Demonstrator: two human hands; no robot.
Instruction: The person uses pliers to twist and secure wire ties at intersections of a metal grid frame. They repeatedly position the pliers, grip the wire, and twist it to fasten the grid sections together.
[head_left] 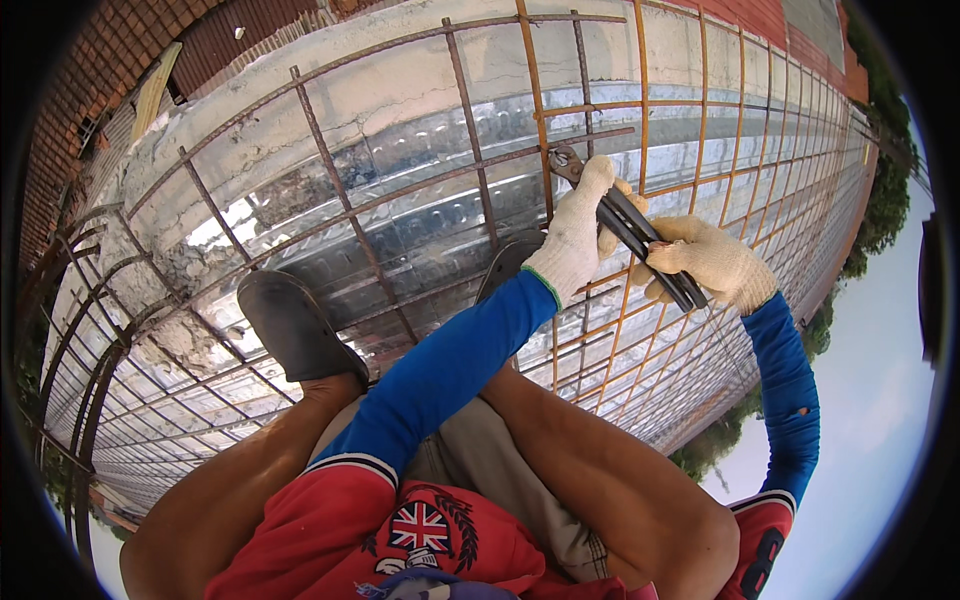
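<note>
A pair of dark metal pincers [636, 229] lies slantwise between my hands, its jaws at the upper left beside a crossing of steel bars. My left hand [578, 232], in a white knit glove with a green edge, is closed around the pincers just below the jaws and covers part of them. Farther down, the gloved right hand [722, 262] grips the two handles, whose ends stick out past its fingers. Right behind the tool runs the rebar mesh [643, 100], rusty orange here. Whether the jaws touch a bar or a wire, I cannot tell.
Under the mesh spreads shiny metal decking [400, 240], along a rough concrete beam [390, 65]. My dark shoe [300, 325] rests on the bars. Bent bars [85, 400] rise at the left edge, with roof tiles [75, 110] beyond. Trees [885, 170] stand at the right.
</note>
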